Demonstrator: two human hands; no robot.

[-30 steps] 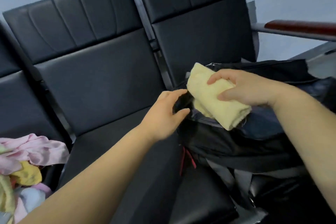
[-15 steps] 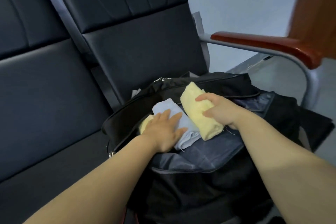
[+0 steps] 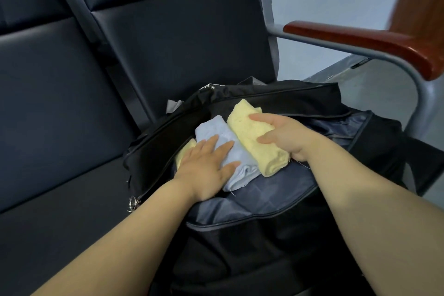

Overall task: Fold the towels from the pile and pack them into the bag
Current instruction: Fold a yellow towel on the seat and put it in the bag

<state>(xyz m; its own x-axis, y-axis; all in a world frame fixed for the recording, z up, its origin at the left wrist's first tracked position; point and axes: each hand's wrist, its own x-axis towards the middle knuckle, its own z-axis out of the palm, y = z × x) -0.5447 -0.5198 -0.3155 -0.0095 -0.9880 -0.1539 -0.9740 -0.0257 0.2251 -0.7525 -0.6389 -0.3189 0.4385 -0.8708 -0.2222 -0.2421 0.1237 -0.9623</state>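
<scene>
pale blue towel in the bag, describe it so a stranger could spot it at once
Find the open black fabric bag on the dark padded seat beside the red-brown wooden armrest. Three folded towels lie in its mouth; the pale blue folded towel is the middle one, partly under the flat left hand. Both neighbours are yellow, and the right hand grips the thicker yellow towel.

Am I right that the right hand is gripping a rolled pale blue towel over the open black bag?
Not quite: in the head view, the right hand grips the rolled yellow towel over the open black bag.
</scene>
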